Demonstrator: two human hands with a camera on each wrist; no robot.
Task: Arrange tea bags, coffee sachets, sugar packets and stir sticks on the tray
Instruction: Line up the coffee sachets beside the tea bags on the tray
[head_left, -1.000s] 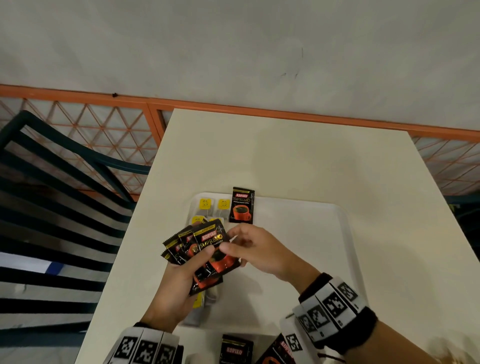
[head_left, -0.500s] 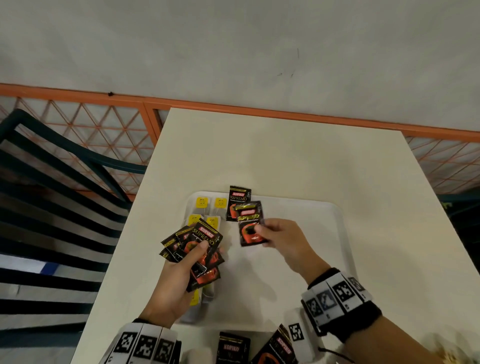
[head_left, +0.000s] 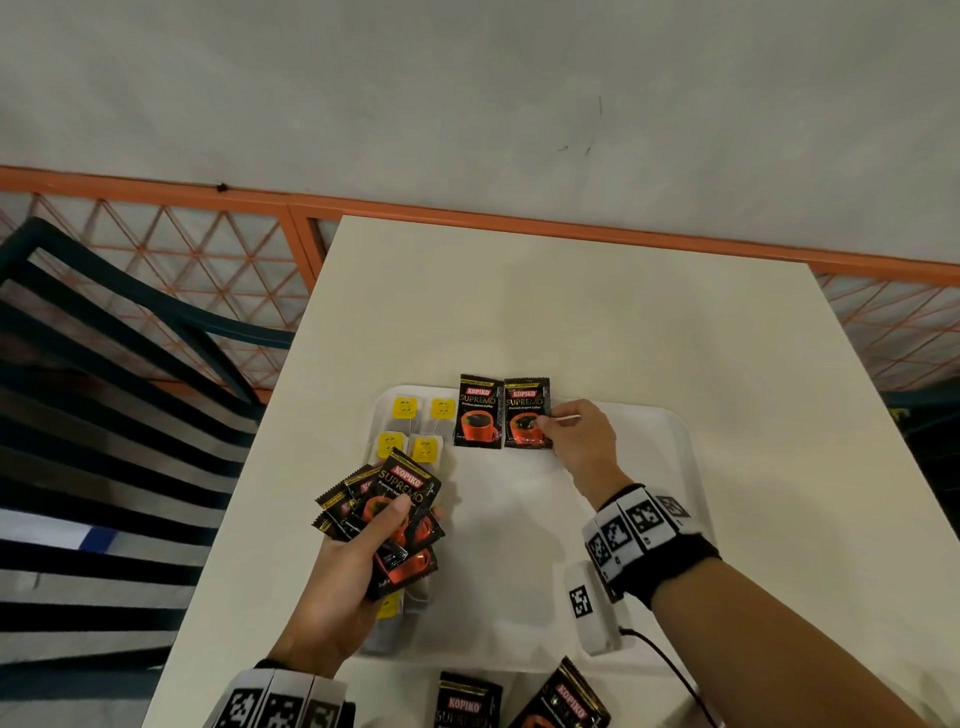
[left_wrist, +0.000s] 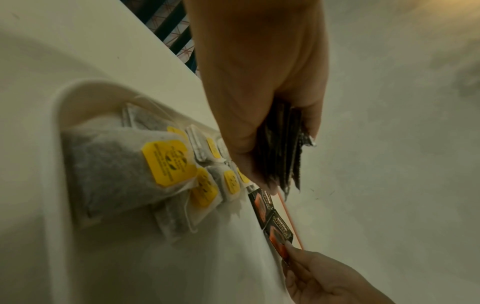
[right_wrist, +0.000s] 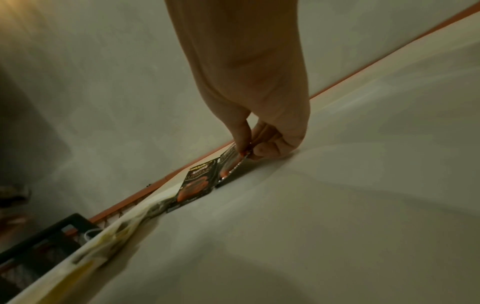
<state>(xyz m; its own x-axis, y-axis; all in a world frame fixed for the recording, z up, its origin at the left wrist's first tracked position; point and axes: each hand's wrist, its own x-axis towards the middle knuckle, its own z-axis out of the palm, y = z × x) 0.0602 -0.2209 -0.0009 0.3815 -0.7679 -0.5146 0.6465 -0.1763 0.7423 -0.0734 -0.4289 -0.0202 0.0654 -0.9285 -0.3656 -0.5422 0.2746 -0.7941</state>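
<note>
Thumb and fingertip of the right hand (head_left: 579, 439) pinch a coffee sachet (head_left: 527, 414) at its right edge, beside another on the tray (head_left: 675, 467). Left hand (head_left: 358, 561) clutches spare sachets (head_left: 387, 512). Light, slippery; edges grip best.

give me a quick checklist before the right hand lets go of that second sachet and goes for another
1. Second sachet beside first sachet, edges lined up: ok.
2. Second sachet lying flat on the tray: cannot tell, the right hand pinches its edge.
3. Left hand grips the spare sachets: ok.
4. Free tray space to the right for the next one: ok.
5. Tea bags clear of the sachet row: ok.
</note>
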